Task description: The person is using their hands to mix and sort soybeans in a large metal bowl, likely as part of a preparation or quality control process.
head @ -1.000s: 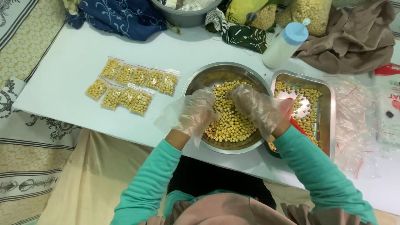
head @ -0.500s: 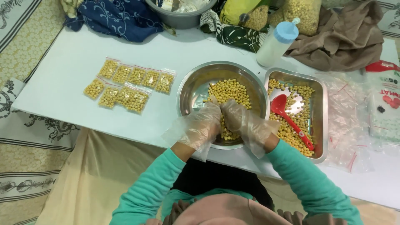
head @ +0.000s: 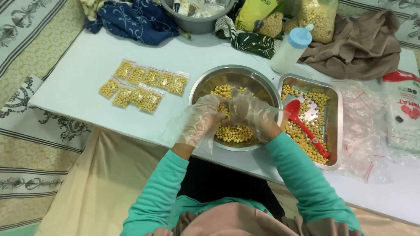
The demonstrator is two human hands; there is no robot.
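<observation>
Both hands wear loose clear plastic gloves and meet over the round steel bowl, which sits at the table's near edge in front of the person. The left hand curls its fingers inward above the bowl's near-left rim; the right hand curls toward it from the bowl's near-right side, fingertips close together. Whether they pinch something between them I cannot tell: the glove film hides it. Yellow beans lie in the bowl under and beyond the hands.

Just right of the bowl stands a rectangular steel tray with more beans and a red scoop lying slantwise in it. Left of the bowl, small filled bags lie in two rows. Right of the tray is a heap of empty clear bags. Behind the bowl, to the right, a white bottle with a blue cap stands.
</observation>
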